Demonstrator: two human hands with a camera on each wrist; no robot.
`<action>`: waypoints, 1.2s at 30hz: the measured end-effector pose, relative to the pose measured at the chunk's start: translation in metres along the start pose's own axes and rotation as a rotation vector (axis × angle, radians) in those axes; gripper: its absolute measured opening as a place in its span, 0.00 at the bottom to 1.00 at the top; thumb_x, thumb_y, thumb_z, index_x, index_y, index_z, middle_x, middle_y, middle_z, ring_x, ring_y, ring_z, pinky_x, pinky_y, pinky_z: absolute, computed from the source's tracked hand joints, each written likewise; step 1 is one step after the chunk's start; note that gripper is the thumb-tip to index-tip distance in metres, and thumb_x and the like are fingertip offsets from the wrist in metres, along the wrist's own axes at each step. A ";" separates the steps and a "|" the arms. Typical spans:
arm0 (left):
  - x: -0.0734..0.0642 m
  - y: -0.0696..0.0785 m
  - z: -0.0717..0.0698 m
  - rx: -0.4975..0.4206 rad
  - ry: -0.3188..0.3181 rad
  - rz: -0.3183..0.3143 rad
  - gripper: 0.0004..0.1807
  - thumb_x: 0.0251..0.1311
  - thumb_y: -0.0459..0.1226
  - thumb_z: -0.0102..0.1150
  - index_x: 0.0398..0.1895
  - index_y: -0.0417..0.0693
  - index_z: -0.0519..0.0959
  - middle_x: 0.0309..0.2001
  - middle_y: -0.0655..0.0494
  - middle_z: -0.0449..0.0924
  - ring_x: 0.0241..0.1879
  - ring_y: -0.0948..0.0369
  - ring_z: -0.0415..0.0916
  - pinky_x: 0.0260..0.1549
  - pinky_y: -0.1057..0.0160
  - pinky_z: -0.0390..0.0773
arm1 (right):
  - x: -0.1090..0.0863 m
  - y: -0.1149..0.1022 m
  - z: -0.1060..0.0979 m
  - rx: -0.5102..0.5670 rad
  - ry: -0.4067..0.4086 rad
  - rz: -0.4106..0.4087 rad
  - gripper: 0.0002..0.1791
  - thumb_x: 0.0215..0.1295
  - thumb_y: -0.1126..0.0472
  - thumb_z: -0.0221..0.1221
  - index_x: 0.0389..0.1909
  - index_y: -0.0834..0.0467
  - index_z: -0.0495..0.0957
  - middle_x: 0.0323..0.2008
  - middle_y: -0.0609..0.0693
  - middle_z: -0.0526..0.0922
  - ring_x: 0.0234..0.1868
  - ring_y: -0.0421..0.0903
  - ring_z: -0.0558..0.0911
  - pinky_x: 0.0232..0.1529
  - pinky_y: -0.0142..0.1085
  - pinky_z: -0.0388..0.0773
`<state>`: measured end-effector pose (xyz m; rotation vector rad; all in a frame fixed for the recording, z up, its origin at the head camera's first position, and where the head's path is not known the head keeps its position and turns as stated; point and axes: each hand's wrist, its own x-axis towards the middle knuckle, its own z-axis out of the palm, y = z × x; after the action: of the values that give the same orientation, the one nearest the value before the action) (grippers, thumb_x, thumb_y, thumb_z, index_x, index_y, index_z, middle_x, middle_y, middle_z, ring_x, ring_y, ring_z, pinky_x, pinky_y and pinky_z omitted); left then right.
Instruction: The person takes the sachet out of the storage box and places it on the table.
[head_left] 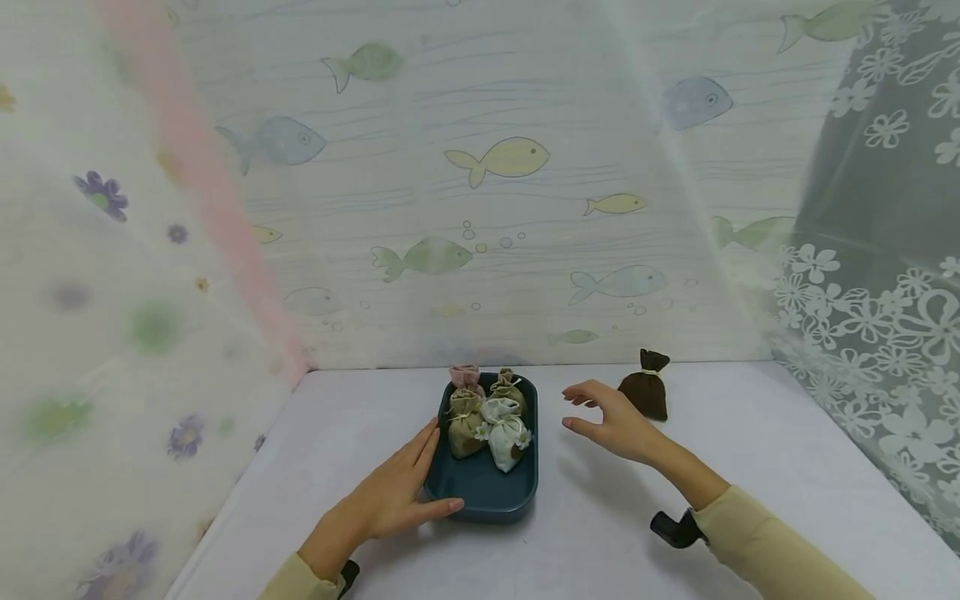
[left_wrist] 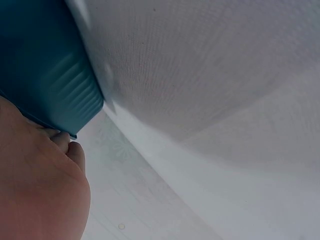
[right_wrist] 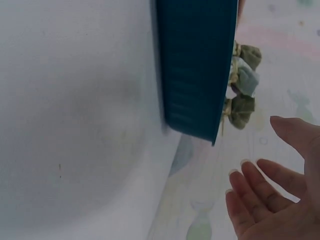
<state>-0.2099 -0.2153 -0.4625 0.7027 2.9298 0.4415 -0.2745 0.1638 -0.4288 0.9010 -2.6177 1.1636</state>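
A dark blue bin (head_left: 483, 496) stands on the white table with several small drawstring pouches inside. Among them are a pink pouch (head_left: 465, 377) at the back, an olive pouch (head_left: 465, 429) on the left and a white pouch (head_left: 509, 443) with small flowers. My left hand (head_left: 386, 493) rests along the bin's left side, fingers fairly straight and thumb at the near left corner. To the right of the bin, my right hand (head_left: 618, 423) hovers with fingers spread and nothing in them. Just behind it lies a dark brown pouch (head_left: 647, 393), partly hidden by the hand.
The white tabletop (head_left: 570, 533) carries the bin and the brown pouch. A sheer curtain (head_left: 495, 250) printed with fish hangs along its far edge. A flowered curtain (head_left: 135, 333) closes the left side, and a lace-patterned one (head_left: 885, 333) the right.
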 end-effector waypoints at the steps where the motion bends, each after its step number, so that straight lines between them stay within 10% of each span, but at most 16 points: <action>1: 0.000 0.000 0.000 0.002 -0.001 0.001 0.62 0.62 0.75 0.47 0.84 0.46 0.39 0.84 0.56 0.30 0.81 0.54 0.40 0.75 0.45 0.56 | 0.001 -0.001 0.001 0.000 -0.002 0.001 0.23 0.66 0.60 0.68 0.59 0.62 0.78 0.53 0.55 0.82 0.55 0.56 0.80 0.57 0.58 0.77; 36: 0.001 0.001 0.000 -0.009 -0.005 -0.003 0.61 0.62 0.74 0.48 0.84 0.47 0.40 0.84 0.56 0.30 0.81 0.53 0.40 0.74 0.44 0.57 | 0.037 -0.012 0.065 -0.041 -0.064 -0.010 0.26 0.68 0.55 0.68 0.60 0.65 0.78 0.52 0.57 0.83 0.56 0.59 0.80 0.58 0.56 0.76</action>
<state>-0.2100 -0.2142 -0.4621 0.6970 2.9216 0.4519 -0.2909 0.0937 -0.4535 0.9579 -2.6732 1.0922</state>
